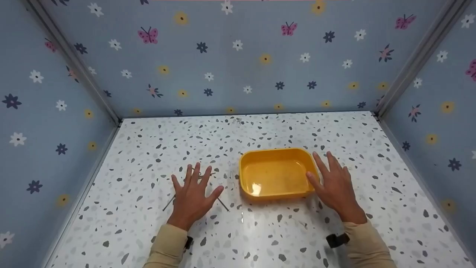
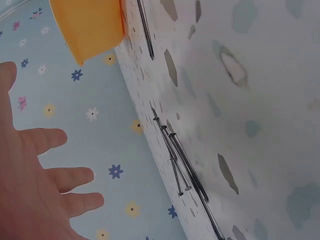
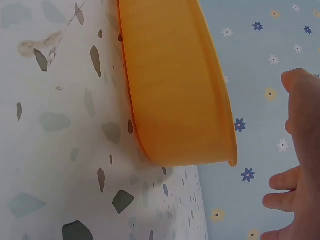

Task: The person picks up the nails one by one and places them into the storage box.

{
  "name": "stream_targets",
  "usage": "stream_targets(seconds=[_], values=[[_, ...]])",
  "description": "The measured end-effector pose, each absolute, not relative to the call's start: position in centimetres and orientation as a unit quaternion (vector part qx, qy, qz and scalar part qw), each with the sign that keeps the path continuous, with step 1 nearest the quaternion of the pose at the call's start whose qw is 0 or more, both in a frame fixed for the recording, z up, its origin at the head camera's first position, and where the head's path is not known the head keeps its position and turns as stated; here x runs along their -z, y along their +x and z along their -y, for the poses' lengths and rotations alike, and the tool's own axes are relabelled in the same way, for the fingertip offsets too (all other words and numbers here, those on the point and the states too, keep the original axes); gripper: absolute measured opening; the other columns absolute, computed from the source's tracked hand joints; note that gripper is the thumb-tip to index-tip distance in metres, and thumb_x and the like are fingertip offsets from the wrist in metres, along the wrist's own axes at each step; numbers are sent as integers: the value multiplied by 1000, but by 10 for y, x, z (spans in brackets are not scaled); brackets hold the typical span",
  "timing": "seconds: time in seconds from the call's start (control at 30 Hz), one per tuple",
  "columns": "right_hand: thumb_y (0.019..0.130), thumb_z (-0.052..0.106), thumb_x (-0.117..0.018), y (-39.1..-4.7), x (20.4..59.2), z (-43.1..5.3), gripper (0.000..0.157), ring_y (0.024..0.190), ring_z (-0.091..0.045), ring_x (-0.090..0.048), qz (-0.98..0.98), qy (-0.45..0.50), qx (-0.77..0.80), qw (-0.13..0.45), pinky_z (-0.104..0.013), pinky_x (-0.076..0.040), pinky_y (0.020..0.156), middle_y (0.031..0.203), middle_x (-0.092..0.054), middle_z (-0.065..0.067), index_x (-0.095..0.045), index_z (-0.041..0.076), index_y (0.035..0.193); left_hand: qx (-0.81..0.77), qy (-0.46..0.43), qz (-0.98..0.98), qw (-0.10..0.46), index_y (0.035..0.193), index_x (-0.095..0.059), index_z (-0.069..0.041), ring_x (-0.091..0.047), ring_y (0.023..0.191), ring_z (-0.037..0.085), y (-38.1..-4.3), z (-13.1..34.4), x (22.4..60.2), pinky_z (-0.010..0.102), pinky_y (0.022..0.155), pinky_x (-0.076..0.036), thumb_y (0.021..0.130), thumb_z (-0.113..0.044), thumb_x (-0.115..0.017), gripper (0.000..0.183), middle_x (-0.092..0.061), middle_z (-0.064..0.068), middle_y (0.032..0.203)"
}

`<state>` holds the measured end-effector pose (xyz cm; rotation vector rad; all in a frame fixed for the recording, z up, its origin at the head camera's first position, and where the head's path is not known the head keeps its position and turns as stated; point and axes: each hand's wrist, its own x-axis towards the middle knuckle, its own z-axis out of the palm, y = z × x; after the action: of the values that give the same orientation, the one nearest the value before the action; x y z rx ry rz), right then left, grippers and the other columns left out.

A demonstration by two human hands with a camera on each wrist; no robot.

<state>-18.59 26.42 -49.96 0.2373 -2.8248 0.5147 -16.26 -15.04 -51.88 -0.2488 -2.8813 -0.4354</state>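
Several long thin nails [image 2: 190, 168] lie on the speckled table, some crossing each other in a loose pile. In the head view my left hand [image 1: 192, 201] is spread palm down above them and hides most of the pile; one nail [image 1: 222, 203] shows past its thumb. The left wrist view shows those fingers straight, apart from the nails. To the right is a yellow plastic tub [image 1: 277, 176] with nothing inside it. My right hand [image 1: 334, 186] is spread at the tub's right end, its thumb overlapping the rim in the head view, and it holds nothing.
The white table [image 1: 178, 137] has grey speckles. Blue flowered panels [image 1: 245, 67] rise at the back and both sides, with grey metal posts [image 1: 416, 56] in the corners. A dark band [image 1: 337, 240] sits by the right sleeve.
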Motion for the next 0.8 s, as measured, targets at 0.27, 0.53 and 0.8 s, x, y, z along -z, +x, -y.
stream_targets(seconds=[0.27,0.53,0.8], values=[[102,51,-48,-183,500,-262,65,136,-50,-38,969,84,-179,145,-71,-22,107,155,-32,-27,-35,20,157,147,-93,975,139,146,-52,-13,-28,145,41,-164,149,517,75,108,-6,96,-68,-44,75,-40,19,154],[102,45,-53,-183,505,-262,62,127,-49,-48,962,91,-199,164,-70,-36,97,151,-39,-26,-36,20,156,163,-90,972,144,138,-59,-9,-36,140,38,-163,146,520,74,109,-10,97,-61,-50,67,-48,19,145],[103,52,-44,-178,512,-264,63,126,-49,-48,959,52,-245,130,-69,-38,99,151,-39,-24,-32,22,158,171,-87,971,142,135,-60,-10,-43,134,35,-161,142,523,71,109,-16,99,-54,-53,58,-51,17,140]])
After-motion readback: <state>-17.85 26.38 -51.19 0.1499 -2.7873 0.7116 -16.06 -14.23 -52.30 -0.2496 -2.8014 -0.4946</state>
